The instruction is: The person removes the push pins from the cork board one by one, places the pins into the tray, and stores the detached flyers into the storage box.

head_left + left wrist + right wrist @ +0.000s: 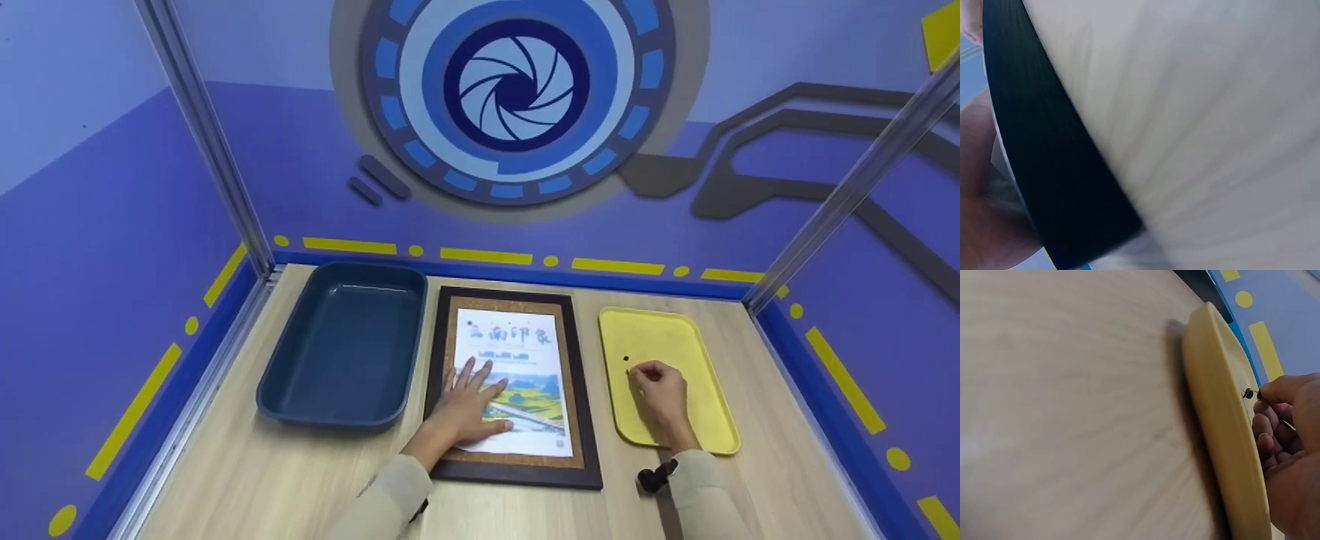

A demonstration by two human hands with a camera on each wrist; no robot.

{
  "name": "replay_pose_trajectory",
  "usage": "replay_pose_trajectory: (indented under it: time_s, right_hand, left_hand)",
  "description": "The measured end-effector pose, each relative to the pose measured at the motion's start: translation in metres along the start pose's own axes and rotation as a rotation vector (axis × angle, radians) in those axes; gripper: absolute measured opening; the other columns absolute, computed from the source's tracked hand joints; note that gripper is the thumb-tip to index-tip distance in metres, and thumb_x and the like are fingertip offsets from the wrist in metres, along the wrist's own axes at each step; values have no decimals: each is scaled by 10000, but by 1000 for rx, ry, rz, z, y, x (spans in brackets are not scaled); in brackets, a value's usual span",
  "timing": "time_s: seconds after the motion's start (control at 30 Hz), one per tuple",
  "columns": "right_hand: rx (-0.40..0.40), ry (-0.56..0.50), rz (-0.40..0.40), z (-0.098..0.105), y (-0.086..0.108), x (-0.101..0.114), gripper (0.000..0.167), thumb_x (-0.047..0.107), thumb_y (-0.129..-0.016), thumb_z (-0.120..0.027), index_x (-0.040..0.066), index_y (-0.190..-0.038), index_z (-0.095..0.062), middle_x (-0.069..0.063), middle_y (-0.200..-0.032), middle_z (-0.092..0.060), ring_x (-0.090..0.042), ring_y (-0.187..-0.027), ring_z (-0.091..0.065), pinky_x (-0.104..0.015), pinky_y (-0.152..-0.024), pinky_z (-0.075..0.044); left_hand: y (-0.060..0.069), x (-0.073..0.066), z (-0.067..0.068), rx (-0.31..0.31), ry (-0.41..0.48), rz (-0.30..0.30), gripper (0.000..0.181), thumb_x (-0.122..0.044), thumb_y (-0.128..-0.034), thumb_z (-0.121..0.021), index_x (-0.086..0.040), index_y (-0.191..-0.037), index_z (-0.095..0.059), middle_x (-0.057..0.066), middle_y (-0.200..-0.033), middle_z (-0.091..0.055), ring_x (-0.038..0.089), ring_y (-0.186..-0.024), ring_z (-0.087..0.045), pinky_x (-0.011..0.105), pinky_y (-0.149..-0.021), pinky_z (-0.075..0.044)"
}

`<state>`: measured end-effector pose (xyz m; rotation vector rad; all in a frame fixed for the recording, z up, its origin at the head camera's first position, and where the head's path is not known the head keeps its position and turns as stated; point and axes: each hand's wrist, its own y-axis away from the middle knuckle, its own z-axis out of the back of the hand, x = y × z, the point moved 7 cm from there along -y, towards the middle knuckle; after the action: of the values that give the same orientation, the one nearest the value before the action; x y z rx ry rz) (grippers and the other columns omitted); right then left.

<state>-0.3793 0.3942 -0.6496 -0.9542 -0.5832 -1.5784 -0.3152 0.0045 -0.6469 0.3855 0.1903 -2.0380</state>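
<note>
My left hand [466, 409] lies with fingers spread on a printed poster [525, 442], pressing it against a cork board [517, 463] with a black frame [517, 474]. A dark thumbtack [470, 323] sits at the poster's upper left corner. Over the yellow tray [705, 375], my right hand [664, 394] pinches a small thumbtack [1260, 394] between thumb and finger, its thin point showing. Another dark thumbtack [626, 358] lies on the tray just beyond those fingertips. In the left wrist view the black frame edge hides most of the left hand.
A deep dark blue tray [337, 360] stands left of the board. All three items rest on a wooden table [225, 480]. Blue-purple panels with yellow marks [486, 256] enclose the back and sides, with metal posts [210, 135] at the corners.
</note>
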Motion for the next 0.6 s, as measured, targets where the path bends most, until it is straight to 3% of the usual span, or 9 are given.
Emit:
replay_pose_trajectory:
  time_s: [0.3, 0.6]
  right_hand:
    - [65, -14, -34, 0, 1, -6, 160, 141, -1021, -702, 5, -1081, -762, -123, -1033, -737, -163, -905, -645, -188, -740, -504]
    - [26, -56, 21, -2, 0, -4, 110, 68, -1000, -712, -27, -1020, -764, -145, -954, -751, -117, -821, -661, -177, -687, -507]
  left_hand:
    - [1, -2, 4, -1, 14, -1, 810, -677, -977, -604, -264, -1649, -417, 121, -1762, -194, 427, -1620, -77, 666, -1264, -58]
    - [4, -4, 7, 10, 4, 6, 792, -657, -993, -605, -250, -1648, -420, 127, -1762, -191, 426, -1619, -89, 667, -1264, -73]
